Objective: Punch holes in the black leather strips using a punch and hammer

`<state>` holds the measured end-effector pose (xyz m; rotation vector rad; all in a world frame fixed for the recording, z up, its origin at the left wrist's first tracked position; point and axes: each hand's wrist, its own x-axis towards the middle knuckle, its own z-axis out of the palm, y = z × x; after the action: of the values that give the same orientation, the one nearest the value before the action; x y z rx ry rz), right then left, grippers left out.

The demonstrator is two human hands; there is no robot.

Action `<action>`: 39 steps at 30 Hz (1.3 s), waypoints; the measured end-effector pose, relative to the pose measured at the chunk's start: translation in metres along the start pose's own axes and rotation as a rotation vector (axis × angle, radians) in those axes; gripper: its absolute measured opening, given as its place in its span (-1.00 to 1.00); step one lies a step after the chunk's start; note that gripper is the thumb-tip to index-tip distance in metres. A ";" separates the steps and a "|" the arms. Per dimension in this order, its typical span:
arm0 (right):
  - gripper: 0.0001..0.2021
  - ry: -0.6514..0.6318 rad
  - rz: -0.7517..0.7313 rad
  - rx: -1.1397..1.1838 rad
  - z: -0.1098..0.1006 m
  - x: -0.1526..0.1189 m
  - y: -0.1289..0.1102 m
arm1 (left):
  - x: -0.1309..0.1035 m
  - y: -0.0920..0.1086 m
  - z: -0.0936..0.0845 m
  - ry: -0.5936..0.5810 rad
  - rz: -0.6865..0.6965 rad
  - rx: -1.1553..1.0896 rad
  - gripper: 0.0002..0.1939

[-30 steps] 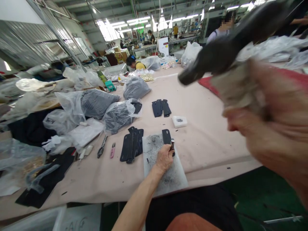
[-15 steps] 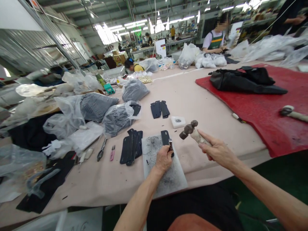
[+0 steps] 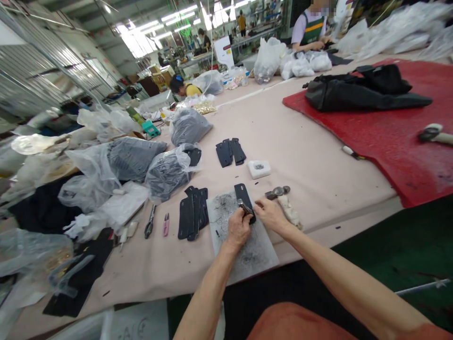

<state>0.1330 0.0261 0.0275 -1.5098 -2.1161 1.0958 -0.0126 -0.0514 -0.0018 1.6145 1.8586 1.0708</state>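
Observation:
My left hand is closed around a short metal punch, which tilts over a black piece on the marked white board. Close by on the right, my right hand reaches to the edge of that black piece, fingers partly bent; whether they grip it is too small to tell. The hammer lies on the table just beyond my right hand, touched by neither hand. A stack of black pieces rests left of the board, and a small white block sits behind it.
More black pieces lie farther back. Pink snips and dark pliers are at the left, before filled plastic bags. A red sheet at the right bears a black bag. People work in the background.
My right hand has let go of the hammer, now down on the table, and has moved left to the black piece. The punch in my left hand has tipped over from upright.

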 end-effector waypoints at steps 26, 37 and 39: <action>-0.65 -0.011 0.047 -0.277 0.021 0.004 -0.014 | -0.020 -0.012 -0.033 0.325 -0.318 -0.048 -0.74; -0.90 -0.080 0.022 -0.014 0.004 0.019 0.012 | -0.024 -0.019 -0.032 0.340 -0.250 0.029 -0.73; -0.85 -0.038 -0.014 0.086 -0.001 0.021 0.007 | -0.024 -0.019 -0.033 0.340 -0.243 0.026 -0.73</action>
<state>0.1300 0.0468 0.0199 -1.4443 -2.0726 1.2043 -0.0440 -0.0834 -0.0010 1.2351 2.2256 1.2743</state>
